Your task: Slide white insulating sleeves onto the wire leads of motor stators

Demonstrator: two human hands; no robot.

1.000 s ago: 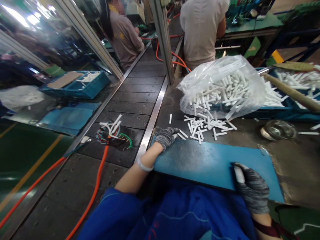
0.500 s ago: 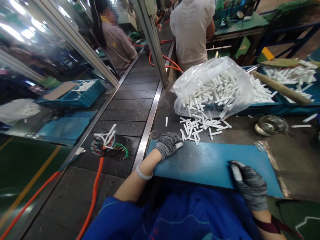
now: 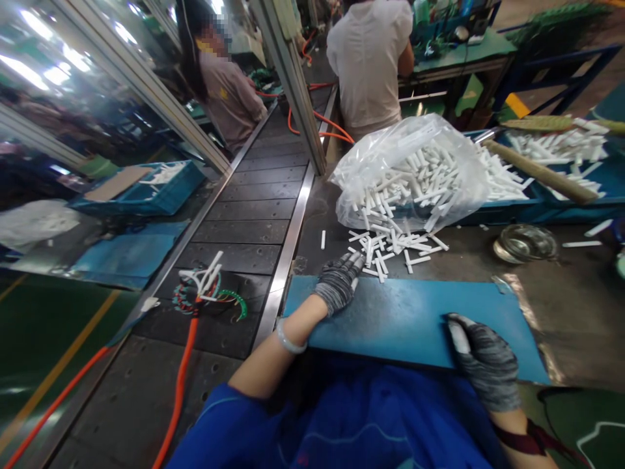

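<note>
My left hand (image 3: 339, 283), in a grey striped glove with pale fingertips, reaches over the far left part of a blue mat (image 3: 415, 319). Its fingers are stretched out and apart, and the tips touch the near edge of a loose pile of short white tubes (image 3: 385, 244). I see nothing held in it. My right hand (image 3: 486, 361), gloved the same way, rests on the right end of the mat. Its fingers are loosely bent, with the thumb a little apart and no object visible; the palm side is hidden.
A clear plastic bag (image 3: 415, 169) of white tubes spills behind the pile. Blue bins (image 3: 512, 212) and a glass bowl (image 3: 525, 244) stand to the right. On the conveyor (image 3: 254, 231) at left lies a wire coil (image 3: 198, 290) with an orange cable (image 3: 183, 384). Two people work beyond.
My left hand has moved forward and right from the mat's edge to the tubes, and its fingers have straightened. My right hand has stayed in place. The view has shifted slightly.
</note>
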